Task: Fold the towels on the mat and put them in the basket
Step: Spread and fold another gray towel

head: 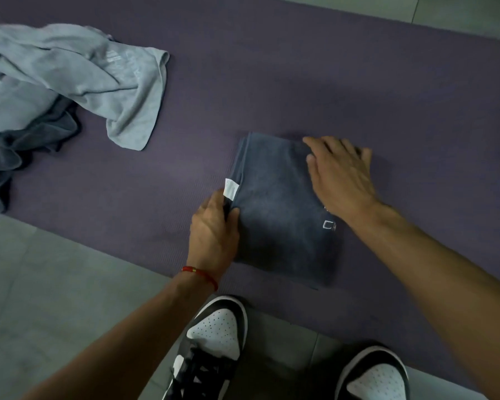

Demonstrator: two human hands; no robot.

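- Purple ribbed foam mat (300, 90) on grey floor tiles (55, 284).
- Dark grey terry towel (280, 215), folded rectangular, lies on mat.
- Left hand (214, 229) fingers pinch towel's left edge by white tag (231, 189).
- Right hand (339, 171) fingers spread, pressing flat.
- Crumpled light grey towels (70, 79) far left.

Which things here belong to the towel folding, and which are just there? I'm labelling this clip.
Part of the job:
folded dark grey towel
light grey towel, unfolded
crumpled dark towel beneath it
purple mat
left hand, right hand

Just there:
black-and-white sneakers
red wrist string
tiled floor
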